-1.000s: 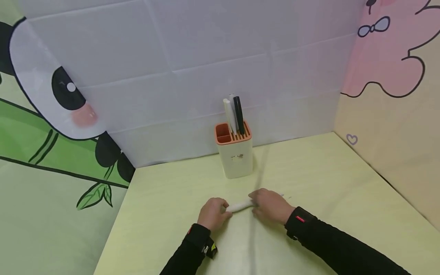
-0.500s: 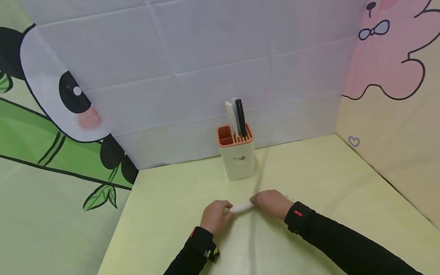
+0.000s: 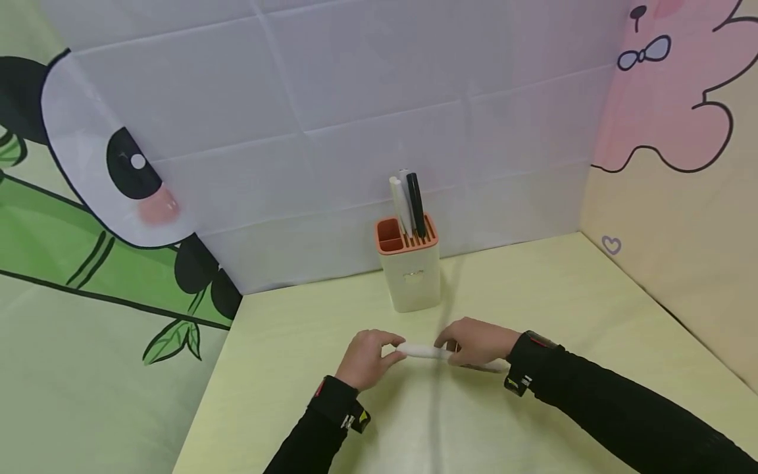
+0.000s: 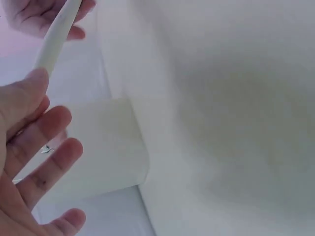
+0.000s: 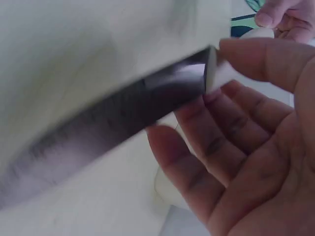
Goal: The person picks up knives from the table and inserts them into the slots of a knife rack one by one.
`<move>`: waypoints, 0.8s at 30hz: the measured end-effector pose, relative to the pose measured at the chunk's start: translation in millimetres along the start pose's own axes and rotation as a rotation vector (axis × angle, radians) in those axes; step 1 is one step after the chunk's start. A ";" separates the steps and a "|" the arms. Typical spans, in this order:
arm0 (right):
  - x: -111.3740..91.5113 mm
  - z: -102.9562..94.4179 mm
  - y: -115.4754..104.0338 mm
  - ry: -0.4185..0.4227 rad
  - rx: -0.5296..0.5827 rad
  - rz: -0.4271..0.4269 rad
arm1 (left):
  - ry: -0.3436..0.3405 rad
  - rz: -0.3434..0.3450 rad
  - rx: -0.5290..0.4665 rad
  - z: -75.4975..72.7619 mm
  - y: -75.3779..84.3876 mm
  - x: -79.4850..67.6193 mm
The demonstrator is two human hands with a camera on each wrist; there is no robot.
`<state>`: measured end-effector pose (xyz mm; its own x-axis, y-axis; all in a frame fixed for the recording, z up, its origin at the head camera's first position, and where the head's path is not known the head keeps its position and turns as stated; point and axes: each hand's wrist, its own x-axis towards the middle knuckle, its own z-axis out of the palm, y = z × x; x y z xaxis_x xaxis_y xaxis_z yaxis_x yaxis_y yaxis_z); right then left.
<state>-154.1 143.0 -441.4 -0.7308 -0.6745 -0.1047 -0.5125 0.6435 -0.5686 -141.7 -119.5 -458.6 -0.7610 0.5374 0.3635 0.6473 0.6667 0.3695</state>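
Observation:
A kitchen knife (image 3: 419, 351) lies roughly level between both hands, close over the table. My left hand (image 3: 366, 359) pinches the butt of its white handle (image 4: 55, 42) between thumb and index finger, the other fingers spread in the left wrist view. At the other end of the handle, my right hand (image 3: 482, 341) pinches it where it meets the blade. The metal blade (image 5: 108, 118) extends past the right fingers towards the right wrist, blurred at the tip in the right wrist view. One right fingertip is right at the blade's lower edge.
Behind the hands a white knife block (image 3: 411, 283) with an orange top stands near the back wall (image 3: 296, 184). White and black handles (image 3: 416, 204) stick up from its slots. The pale yellow table (image 3: 284, 368) meets patterned side walls left and right.
Both hands have risen slightly with the knife. The right hand has turned, so the blade now shows below it. The head view has shifted a little.

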 end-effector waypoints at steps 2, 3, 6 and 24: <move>-1.8 -4.6 -1.0 -0.079 0.172 0.018 | -0.017 0.028 0.007 -8.1 -1.4 3.6; -2.9 -6.6 -1.5 -0.116 0.267 0.028 | -0.025 0.038 0.008 -11.8 -2.0 5.3; -6.6 -10.7 -1.2 -0.202 0.538 0.070 | -0.044 0.060 -0.009 -22.3 -2.2 10.1; -15.5 -0.5 -5.0 -0.469 0.984 0.105 | -0.252 0.096 -0.061 -44.8 1.9 20.7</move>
<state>-140.5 150.4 -436.5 -0.3988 -0.8382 -0.3720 0.2792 0.2754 -0.9199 -154.3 -130.2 -412.1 -0.6780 0.7132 0.1781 0.7125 0.5781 0.3977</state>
